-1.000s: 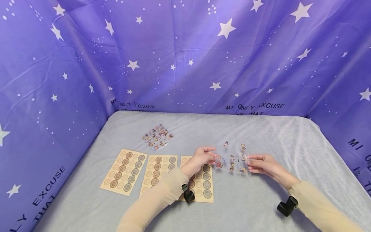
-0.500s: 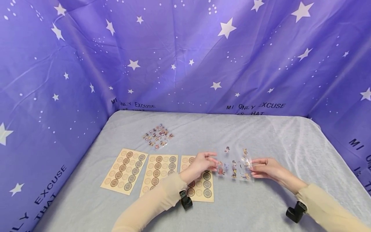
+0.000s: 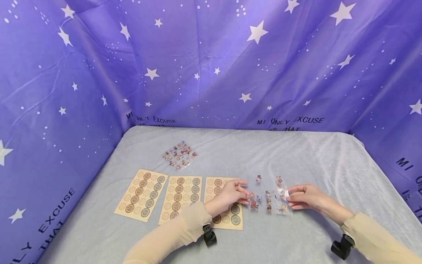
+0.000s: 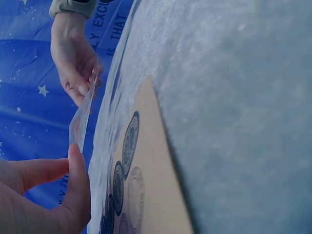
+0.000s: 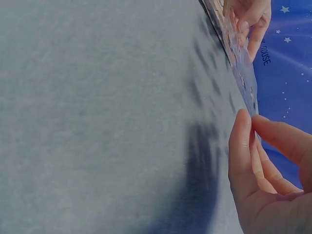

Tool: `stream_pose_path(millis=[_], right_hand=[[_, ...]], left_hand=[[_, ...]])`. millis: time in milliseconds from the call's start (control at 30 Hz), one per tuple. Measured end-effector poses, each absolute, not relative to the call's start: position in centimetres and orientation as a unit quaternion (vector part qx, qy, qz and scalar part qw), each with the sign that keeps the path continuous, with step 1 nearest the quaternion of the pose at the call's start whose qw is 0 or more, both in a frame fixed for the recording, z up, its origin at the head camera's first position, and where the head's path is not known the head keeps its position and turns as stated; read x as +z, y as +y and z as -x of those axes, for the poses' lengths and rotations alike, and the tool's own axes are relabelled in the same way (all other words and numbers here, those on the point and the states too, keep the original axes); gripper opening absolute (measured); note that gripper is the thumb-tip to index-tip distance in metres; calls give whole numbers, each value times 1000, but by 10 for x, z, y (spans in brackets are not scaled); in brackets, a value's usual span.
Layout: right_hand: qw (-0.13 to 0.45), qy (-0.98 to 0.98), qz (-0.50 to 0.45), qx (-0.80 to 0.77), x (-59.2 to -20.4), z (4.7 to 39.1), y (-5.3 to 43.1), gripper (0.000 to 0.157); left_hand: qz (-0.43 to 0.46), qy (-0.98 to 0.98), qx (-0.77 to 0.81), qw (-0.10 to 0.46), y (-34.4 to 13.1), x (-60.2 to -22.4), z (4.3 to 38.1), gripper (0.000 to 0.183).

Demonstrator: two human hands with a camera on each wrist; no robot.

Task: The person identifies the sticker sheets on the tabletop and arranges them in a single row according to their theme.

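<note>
A clear sticker sheet (image 3: 268, 201) with small cartoon figures is stretched between both hands at the right of centre in the head view. My left hand (image 3: 230, 196) pinches its left edge between thumb and fingers, over the right-hand tan sheet. My right hand (image 3: 308, 200) pinches the opposite edge. From the right wrist, the clear sheet (image 5: 243, 80) looks nearly edge-on, raised over the cloth with its shadow below. In the left wrist view, thumb and fingers of the left hand (image 4: 53, 187) meet at the near end of it.
Three tan sheets of round stickers lie in a row: a left one (image 3: 141, 195), a middle one (image 3: 179, 196) and a right one (image 3: 237, 223) partly under the left arm. Another clear figure sticker sheet (image 3: 179, 156) lies behind them. A purple star-print curtain (image 3: 204, 99) encloses the grey cloth-covered table (image 3: 316, 154).
Both hands have moved the clear sticker sheet towards me and slightly to the right, keeping their pinch on its edges. The sheets on the table stay put.
</note>
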State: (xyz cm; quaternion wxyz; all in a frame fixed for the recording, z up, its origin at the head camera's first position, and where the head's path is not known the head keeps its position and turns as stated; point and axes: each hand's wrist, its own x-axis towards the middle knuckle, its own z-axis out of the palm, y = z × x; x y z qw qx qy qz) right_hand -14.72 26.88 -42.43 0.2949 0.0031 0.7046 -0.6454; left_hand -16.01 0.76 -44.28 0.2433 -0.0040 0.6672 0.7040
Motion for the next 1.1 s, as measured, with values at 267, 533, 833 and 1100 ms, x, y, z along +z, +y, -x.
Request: stream_pose_path(millis=[267, 533, 833, 1100], right_hand=[[321, 701, 11, -637, -429, 144, 269, 34], [325, 711, 5, -623, -430, 140, 268, 35], [332, 726, 9, -602, -430, 137, 268, 41], [326, 747, 11, -580, -433, 135, 269, 43]], left_hand=[[-10, 666, 705, 244, 4, -446, 152, 43], [-19, 662, 703, 261, 3, -449, 149, 46], [-14, 665, 698, 266, 2, -447, 143, 44], [-16, 662, 701, 264, 3, -449, 141, 44]])
